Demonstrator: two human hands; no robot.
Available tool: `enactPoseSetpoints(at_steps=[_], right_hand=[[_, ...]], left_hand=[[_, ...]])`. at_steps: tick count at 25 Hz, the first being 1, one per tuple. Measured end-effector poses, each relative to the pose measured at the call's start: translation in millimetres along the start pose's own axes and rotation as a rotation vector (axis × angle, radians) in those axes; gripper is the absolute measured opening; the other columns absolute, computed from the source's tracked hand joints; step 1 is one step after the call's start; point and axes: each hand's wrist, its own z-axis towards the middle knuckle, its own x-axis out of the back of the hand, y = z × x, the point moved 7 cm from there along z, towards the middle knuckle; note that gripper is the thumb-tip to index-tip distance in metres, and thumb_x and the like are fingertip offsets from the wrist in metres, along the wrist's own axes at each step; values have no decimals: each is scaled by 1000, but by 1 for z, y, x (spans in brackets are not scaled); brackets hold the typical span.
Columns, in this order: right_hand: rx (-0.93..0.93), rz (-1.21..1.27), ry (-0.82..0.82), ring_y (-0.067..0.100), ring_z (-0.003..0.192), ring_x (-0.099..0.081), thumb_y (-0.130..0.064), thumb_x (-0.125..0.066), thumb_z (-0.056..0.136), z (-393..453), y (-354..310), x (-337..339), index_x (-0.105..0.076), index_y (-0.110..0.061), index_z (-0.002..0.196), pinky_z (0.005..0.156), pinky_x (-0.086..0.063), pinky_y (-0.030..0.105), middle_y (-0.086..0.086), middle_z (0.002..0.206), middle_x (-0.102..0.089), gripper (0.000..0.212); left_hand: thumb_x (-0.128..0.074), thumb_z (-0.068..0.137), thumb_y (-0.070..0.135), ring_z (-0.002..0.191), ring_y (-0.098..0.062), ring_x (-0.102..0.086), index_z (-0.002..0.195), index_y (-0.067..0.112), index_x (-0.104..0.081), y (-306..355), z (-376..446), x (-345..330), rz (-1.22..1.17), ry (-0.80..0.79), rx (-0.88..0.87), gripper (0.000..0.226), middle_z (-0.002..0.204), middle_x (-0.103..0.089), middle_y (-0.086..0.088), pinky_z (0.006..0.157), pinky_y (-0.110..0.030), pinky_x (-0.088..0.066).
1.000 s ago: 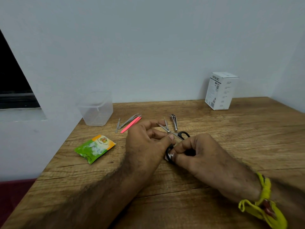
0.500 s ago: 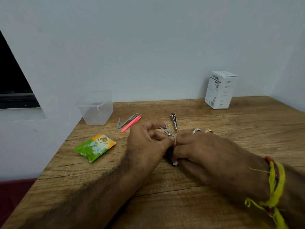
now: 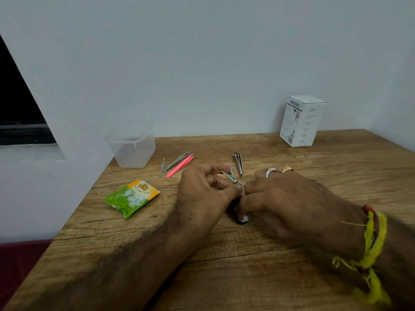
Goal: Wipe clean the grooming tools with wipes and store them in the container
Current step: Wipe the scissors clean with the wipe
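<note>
Both hands meet over the wooden worktop. The left hand pinches the small black-handled steel scissors, blades spread. The right hand curls round a white wipe at the handles. The clear plastic container stands well apart, rear left.

A wooden table set against a pale wall carries a clear plastic container at its far left corner, a white carton at the far right, and a green-and-orange wipe sachet near the left edge. Metal tweezers, a pink tool and nail clippers lie between.
</note>
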Motion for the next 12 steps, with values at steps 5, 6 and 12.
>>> enactPoseSetpoints(at_steps=[5,6,12], right_hand=[[-72,-35,-8,13,71,-59,-28,-61,86,0,5,2,-67,-41,91,58,-32,29,-18,79,-62,16],[-71,-28,-9,14,71,-60,-25,-65,84,0,4,1,-68,-39,90,58,-34,29,-17,79,-63,16],[-40,98,27,24,70,-65,-19,-49,79,-1,-2,1,-73,-24,86,57,-55,49,-2,77,-68,26]], left_hand=[[-72,78,-13,56,-21,-71,102,6,-65,0,0,0,-2,-5,5,31,68,-75,-12,53,-28,-57],[-73,78,-12,55,-21,-71,101,7,-65,1,-1,-1,3,-8,3,31,68,-75,-11,53,-28,-57],[-73,78,-12,54,-17,-71,101,7,-65,1,0,0,15,-3,5,31,68,-75,-9,51,-25,-55]])
